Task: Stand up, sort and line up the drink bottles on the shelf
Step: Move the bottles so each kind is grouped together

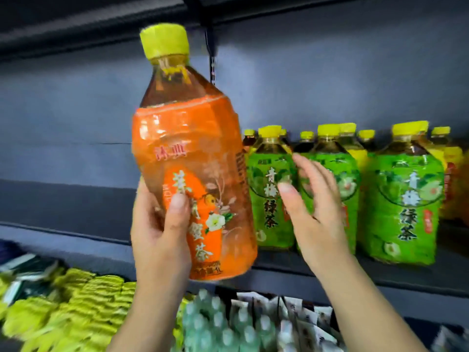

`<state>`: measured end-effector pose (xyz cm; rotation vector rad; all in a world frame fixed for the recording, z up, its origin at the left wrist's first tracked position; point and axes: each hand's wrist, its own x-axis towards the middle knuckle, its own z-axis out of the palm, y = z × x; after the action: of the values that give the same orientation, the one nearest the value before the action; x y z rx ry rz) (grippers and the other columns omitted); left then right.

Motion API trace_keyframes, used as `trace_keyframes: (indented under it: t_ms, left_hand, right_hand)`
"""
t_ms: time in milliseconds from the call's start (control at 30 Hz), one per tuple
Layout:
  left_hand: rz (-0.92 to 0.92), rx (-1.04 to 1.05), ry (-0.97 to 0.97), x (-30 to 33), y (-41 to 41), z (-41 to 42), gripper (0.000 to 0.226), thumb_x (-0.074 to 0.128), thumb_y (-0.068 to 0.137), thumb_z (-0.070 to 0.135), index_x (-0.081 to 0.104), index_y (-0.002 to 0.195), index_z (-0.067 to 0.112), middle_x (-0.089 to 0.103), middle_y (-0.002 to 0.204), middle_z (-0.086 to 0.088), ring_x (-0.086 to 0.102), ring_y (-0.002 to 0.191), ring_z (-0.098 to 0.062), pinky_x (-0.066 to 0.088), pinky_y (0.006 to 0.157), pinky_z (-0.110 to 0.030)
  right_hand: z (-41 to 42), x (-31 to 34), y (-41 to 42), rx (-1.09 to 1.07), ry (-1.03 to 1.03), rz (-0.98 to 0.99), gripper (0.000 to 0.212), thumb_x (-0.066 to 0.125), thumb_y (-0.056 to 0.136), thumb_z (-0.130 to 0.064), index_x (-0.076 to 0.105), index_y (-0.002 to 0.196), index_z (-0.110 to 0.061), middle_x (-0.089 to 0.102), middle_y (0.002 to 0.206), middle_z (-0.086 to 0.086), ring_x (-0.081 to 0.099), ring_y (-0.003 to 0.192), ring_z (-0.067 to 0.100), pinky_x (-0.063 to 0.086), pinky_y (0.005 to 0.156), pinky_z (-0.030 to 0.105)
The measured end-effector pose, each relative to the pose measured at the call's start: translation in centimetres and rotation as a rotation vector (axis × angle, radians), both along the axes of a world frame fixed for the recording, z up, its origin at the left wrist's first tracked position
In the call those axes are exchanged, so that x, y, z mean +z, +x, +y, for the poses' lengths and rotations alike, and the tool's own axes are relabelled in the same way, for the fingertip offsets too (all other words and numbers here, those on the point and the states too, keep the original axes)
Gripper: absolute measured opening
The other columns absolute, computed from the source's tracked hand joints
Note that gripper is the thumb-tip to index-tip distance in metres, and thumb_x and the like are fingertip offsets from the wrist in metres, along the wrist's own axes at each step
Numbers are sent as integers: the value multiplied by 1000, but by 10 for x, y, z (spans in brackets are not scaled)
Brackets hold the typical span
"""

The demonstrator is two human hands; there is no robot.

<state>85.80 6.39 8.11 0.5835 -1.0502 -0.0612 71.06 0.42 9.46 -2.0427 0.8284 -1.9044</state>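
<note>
My left hand point(160, 224) grips the lower part of an orange-labelled tea bottle point(193, 158) with a yellow cap, held upright and slightly tilted in front of the dark shelf point(406, 270). My right hand point(314, 212) hovers with straight fingers just to the right of it, in front of the green-labelled bottles and holding nothing. Three green tea bottles point(403, 199) with yellow caps stand upright in a front row on the shelf's right half. Behind them stand more yellow-capped bottles, some with yellow labels point(451, 158).
The shelf's left half point(63, 199) shows bare dark board. Below, a lower shelf carries yellow packets point(76, 301), pale green small bottles point(215, 323) and white sachets point(299, 326). Another dark shelf edge point(101, 24) runs overhead.
</note>
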Motion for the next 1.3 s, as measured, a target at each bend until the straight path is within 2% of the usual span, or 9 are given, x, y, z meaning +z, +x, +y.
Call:
trace_keyframes:
  t_ms: [67, 167, 300, 367, 433, 533, 800, 1133, 1300]
  left_hand:
    - [-78, 131, -41, 0, 31, 1, 92, 51, 71, 70, 43, 123, -5, 62, 95, 22, 53, 83, 17, 40, 74, -3]
    - [-87, 237, -14, -3, 71, -11, 79, 49, 78, 55, 37, 130, -2, 52, 112, -3, 51, 90, 12, 38, 83, -5]
    - [-53, 247, 41, -9, 103, -36, 58, 46, 82, 43, 29, 133, 20, 43, 115, 24, 46, 99, 23, 35, 81, 3]
    - [-19, 232, 86, -16, 117, -51, 70, 45, 80, 50, 25, 140, 20, 45, 127, 17, 46, 107, 17, 38, 85, -2]
    - [9, 225, 139, -23, 128, -65, 81, 43, 76, 57, 22, 143, 18, 42, 140, 2, 45, 119, 0, 40, 96, -18]
    - [-1, 205, 225, -27, 134, -83, 76, 46, 80, 52, 21, 144, 20, 39, 143, 0, 43, 125, -9, 37, 104, -34]
    - [-129, 75, 271, -31, 131, -99, 84, 46, 72, 62, 19, 143, 26, 39, 138, 8, 42, 122, -1, 37, 100, -30]
    - [-244, -58, 406, -26, 91, -114, 82, 44, 74, 51, 12, 144, 24, 30, 133, 15, 34, 123, -1, 30, 97, -18]
    - [-305, -5, 427, -31, 89, -126, 86, 44, 77, 66, 11, 145, 24, 29, 147, 5, 29, 136, -16, 27, 112, -40]
  right_hand:
    - [-14, -7, 12, -251, -39, 36, 75, 53, 70, -56, 47, 131, -13, 41, 132, 8, 34, 123, 9, 14, 100, 1]
    - [-34, -4, 35, -427, 38, 153, 96, 63, 73, -55, 23, 143, -3, 20, 151, 18, 19, 139, 31, 12, 113, 31]
    - [-51, 6, 53, -575, 136, 287, 102, 61, 79, -51, -1, 147, -7, 0, 157, 10, -2, 144, 24, -2, 114, 28]
    - [-55, 5, 54, -628, 133, 322, 95, 59, 83, -47, 0, 147, -9, 2, 157, 8, -1, 144, 24, -1, 114, 29]
    - [-53, 4, 53, -642, 129, 314, 89, 58, 85, -41, 2, 148, -11, 3, 157, 7, 0, 144, 24, 0, 114, 28]
    - [-49, 5, 50, -673, 148, 313, 85, 58, 87, -38, 4, 148, -14, 3, 157, 5, -1, 144, 22, 1, 113, 28]
    - [-50, 5, 35, -732, 123, 278, 85, 62, 84, -35, 11, 148, -14, 10, 156, 8, 5, 143, 25, 3, 114, 29]
    - [-50, 3, 19, -758, 126, 247, 82, 64, 83, -35, 15, 147, -19, 13, 156, 5, 6, 143, 22, 7, 114, 31]
    - [-54, 1, 0, -794, 126, 222, 80, 64, 83, -33, 18, 147, -18, 13, 155, 7, 6, 143, 26, 7, 114, 34]
